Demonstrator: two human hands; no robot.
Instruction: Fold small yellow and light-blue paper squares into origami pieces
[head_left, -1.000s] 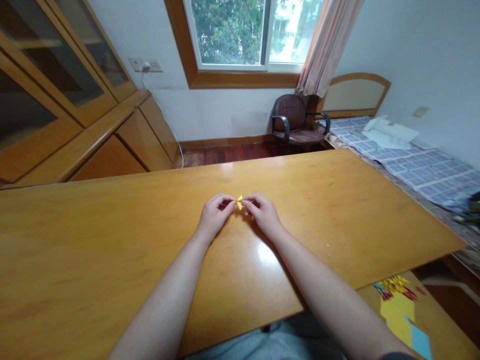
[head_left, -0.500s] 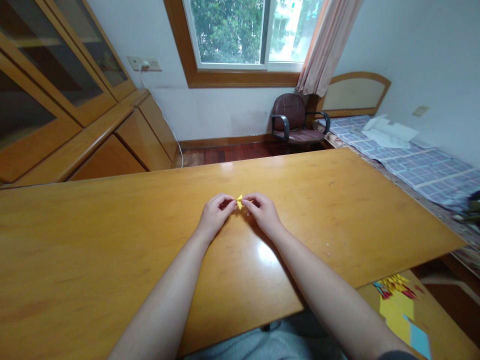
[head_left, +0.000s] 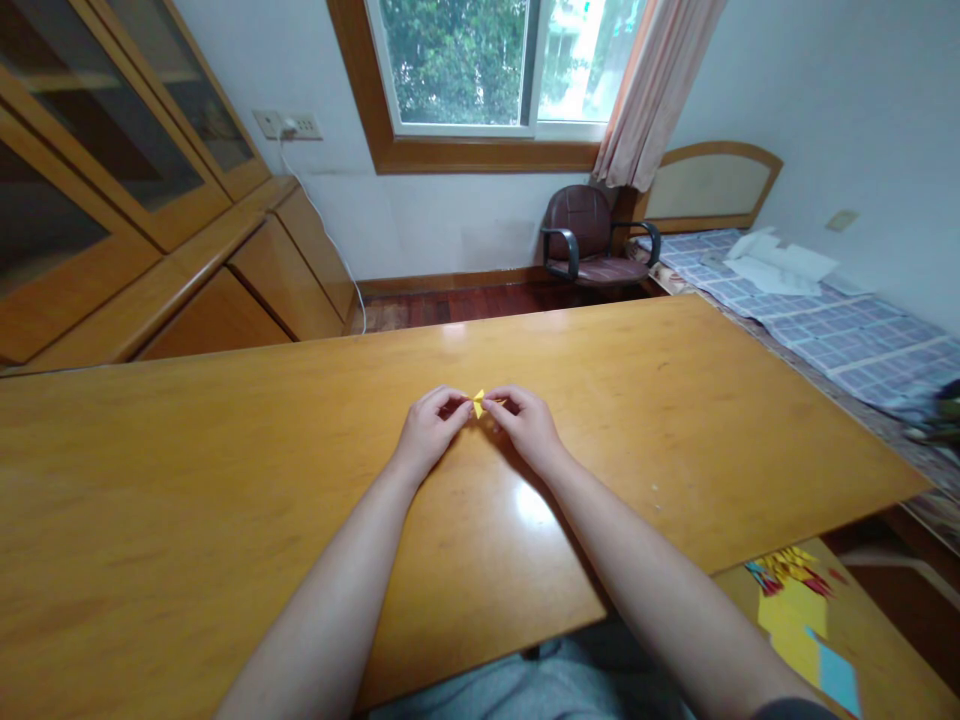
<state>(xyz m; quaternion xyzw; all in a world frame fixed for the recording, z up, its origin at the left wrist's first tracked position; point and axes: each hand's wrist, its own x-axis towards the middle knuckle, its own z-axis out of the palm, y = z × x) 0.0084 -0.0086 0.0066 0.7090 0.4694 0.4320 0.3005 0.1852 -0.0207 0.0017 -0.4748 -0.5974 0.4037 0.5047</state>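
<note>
A small piece of folded yellow paper (head_left: 478,404) is held between my two hands above the middle of the wooden table (head_left: 247,470). My left hand (head_left: 433,425) pinches its left end between thumb and fingers. From the other side, my right hand (head_left: 526,422) grips the right end in the same kind of pinch. Pointed yellow tips stick out above and below the fingertips. The fingers cover both ends, so the paper's full shape is hidden.
Lower right, a lower surface holds yellow paper sheets (head_left: 795,625), a light blue sheet (head_left: 838,675) and a pile of small folded papers (head_left: 795,572). Beyond the table stand an office chair (head_left: 581,235), a bed (head_left: 817,330) and a wooden cabinet (head_left: 247,270).
</note>
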